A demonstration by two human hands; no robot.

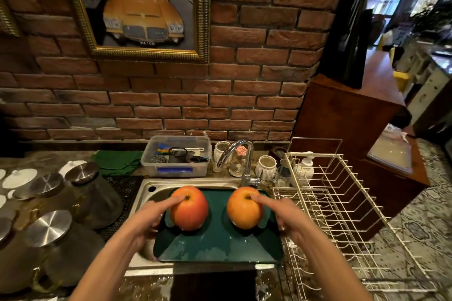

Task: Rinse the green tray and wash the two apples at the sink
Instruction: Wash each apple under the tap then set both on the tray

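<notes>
Each of the hands, left hand [149, 220] and right hand [286, 215], holds the green tray [220, 244] by a short edge over the sink [146, 193], forefingers steadying the left apple [189, 209] and right apple [244, 208] between them, the faucet [234, 151] beyond.

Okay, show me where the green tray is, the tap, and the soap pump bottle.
green tray [220, 247], head view, on its wet bare floor near the front edge.
tap [234, 148], head view, on the curved chrome spout.
soap pump bottle [305, 168], head view, on its white body behind the rack wires.
</notes>
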